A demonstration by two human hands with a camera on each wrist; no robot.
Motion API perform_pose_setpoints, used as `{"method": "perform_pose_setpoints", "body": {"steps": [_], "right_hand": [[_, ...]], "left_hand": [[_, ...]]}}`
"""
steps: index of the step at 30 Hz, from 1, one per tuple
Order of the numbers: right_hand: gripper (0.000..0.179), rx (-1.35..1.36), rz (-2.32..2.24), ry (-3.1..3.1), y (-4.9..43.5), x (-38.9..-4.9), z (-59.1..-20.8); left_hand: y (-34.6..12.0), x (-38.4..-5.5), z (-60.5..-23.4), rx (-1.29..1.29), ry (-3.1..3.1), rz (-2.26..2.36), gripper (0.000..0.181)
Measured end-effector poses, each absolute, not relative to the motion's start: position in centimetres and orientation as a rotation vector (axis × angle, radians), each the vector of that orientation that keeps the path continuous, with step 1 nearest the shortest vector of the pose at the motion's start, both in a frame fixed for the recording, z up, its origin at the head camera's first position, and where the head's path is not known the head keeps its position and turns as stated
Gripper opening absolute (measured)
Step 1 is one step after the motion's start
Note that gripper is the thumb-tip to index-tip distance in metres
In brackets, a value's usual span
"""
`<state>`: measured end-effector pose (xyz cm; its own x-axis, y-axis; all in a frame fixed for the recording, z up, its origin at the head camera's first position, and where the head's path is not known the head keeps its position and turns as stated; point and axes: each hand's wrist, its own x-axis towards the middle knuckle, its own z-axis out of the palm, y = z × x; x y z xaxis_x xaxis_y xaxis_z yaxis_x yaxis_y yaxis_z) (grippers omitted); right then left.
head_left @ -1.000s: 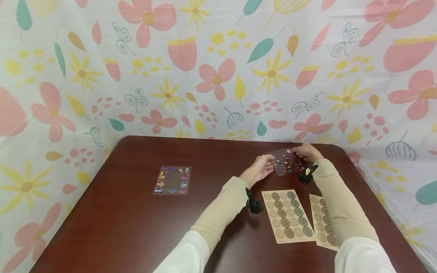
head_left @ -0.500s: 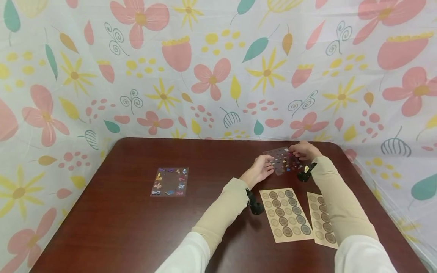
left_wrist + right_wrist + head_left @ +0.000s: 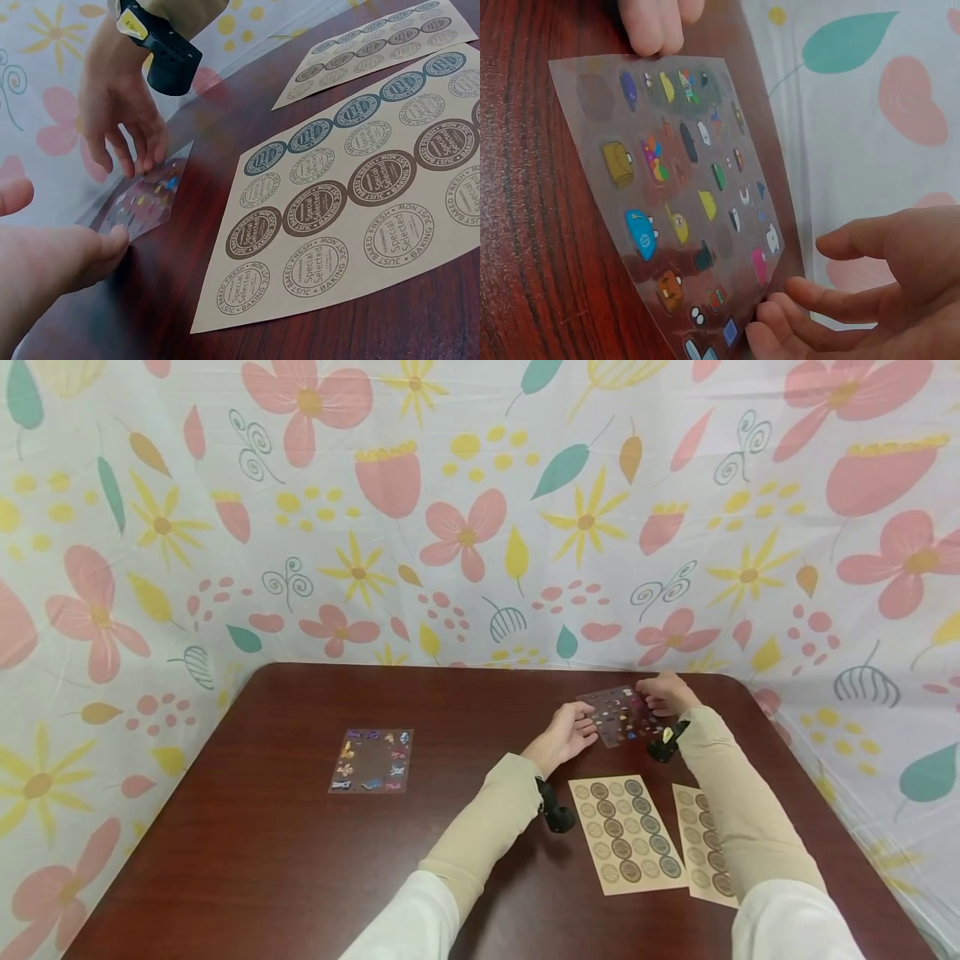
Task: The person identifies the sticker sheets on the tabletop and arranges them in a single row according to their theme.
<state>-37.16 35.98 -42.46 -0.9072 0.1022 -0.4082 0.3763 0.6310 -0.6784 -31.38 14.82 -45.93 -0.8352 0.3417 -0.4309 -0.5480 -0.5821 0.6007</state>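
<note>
A transparent sticker sheet (image 3: 621, 714) with small colourful pictures of bags and hats is at the back right of the dark table. My left hand (image 3: 564, 737) is at its left edge; in the left wrist view the thumb (image 3: 13, 196) stands raised, apart from the sheet. In the right wrist view the fingertips (image 3: 654, 34) of that hand meet the sheet's near edge. My right hand (image 3: 666, 695) is at the opposite edge, fingers loosely bent beside a corner, its thumb (image 3: 847, 238) clear of the sheet.
Two kraft paper sheets of round stickers (image 3: 626, 835) (image 3: 703, 847) lie nearer me on the right, one partly under my right forearm. Another clear sticker sheet (image 3: 371, 762) lies on the left of the table (image 3: 300, 877). A flowered cloth (image 3: 480, 527) hangs behind.
The head view has shifted slightly, so things appear a little further left. Both hands stay at the edges of the clear sticker sheet, with barely any movement.
</note>
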Motion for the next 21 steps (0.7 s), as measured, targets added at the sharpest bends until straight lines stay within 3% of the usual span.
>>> {"method": "perform_pose_setpoints", "body": {"steps": [9,17,21], "right_hand": [[0.044,0.445,-1.246,2.475,35.7,-36.3,-42.4],[0.025,0.413,-1.227,2.416,35.7,-36.1,-42.5],[0.030,0.353,-1.205,2.393,35.9,-36.5,-42.6]], "left_hand": [[13.9,-31.5,-46.1,-0.424,0.896,2.402,0.073],[13.6,-31.5,-46.2,-0.421,0.930,2.389,0.066],[13.7,-31.9,-46.5,-0.399,1.012,2.358,0.057]]}}
